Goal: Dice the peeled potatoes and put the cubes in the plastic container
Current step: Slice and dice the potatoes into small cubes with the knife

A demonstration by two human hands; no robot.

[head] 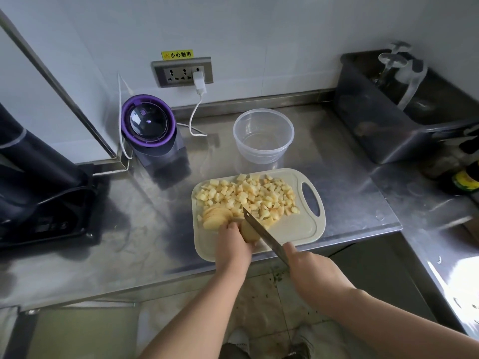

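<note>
The left hand holds down the last potato piece near the front of the pale cutting board. Its fingers are curled over the piece and press on it. The knife lies right against the potato, with its tip pointing away from the person. The right hand holds the knife with its fingers wrapped round the handle, which is hidden under the hand.

I think the job now is cutting this piece into slices. To do it well, the left fingertips should stay tucked back from the blade. The knife should go straight down, and each slice should be as thick as the one before. The piece is small, so it could slip.

The potato is pale yellow. A few thin slices lie fanned out at the left of the board. Many small cubes are spread over the far half; they are a bit uneven, and some have pinkish-brown edges. The clear round plastic container stands on the steel worktop just behind the board. No cubes are in it yet.
</note>
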